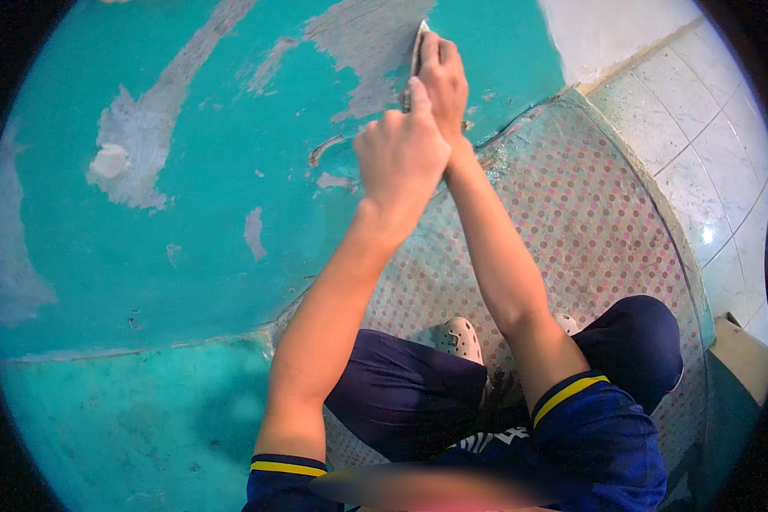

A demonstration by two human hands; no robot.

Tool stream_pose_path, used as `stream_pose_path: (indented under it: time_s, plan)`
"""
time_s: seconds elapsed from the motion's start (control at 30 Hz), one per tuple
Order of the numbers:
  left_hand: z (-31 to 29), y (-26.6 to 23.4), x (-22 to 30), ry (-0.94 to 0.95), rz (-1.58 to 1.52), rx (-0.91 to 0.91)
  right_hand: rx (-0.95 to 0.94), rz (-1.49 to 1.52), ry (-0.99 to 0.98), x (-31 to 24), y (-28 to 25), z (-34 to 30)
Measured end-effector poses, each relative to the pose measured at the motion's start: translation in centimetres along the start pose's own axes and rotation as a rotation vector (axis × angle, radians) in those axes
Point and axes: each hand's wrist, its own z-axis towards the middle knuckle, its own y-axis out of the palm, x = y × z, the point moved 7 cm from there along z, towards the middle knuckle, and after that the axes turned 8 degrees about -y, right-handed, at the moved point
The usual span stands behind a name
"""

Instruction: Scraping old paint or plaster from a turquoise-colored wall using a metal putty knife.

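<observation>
A scraper (418,47) with a thin pale blade meets the turquoise wall (256,179) near the top, at the edge of a bare grey patch (367,51). My right hand (444,85) is closed around it, fingers lying along the blade. Just below and to the left, my left hand (401,158) is closed at the handle end, one digit stretched up along it. Most of the handle is hidden by the hands. Both arms reach forward, the wrists close together.
Another bare strip (141,128) and small chips mark the wall at left. Below me lies a dotted floor covering (572,196), bounded by a curved edge. White tiles (700,145) lie at right. A pale clog (462,340) shows between my knees.
</observation>
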Motion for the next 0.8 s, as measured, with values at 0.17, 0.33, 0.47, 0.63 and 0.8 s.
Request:
stream_pose_path:
  time_s: [0.17,0.33,0.47,0.63,0.8]
  plan:
    - [-0.4,-0.7,0.7,0.02,0.057,-0.046,0.041,0.079,-0.038,-0.9,0.3,-1.6]
    - [-0.2,-0.3,1.7,0.022,0.005,-0.026,0.032,0.0,-0.052,0.8,-0.3,-0.4]
    - [-0.4,-0.6,0.7,0.008,0.036,-0.06,0.03,0.004,-0.08,0.5,0.9,-0.9]
    - [-0.2,-0.3,0.6,0.016,0.015,-0.042,0.096,-0.003,-0.081,0.6,0.3,-0.6]
    - [-0.1,0.2,-0.1,0.027,-0.023,-0.015,0.106,-0.073,-0.111,1.0,1.4,-1.3]
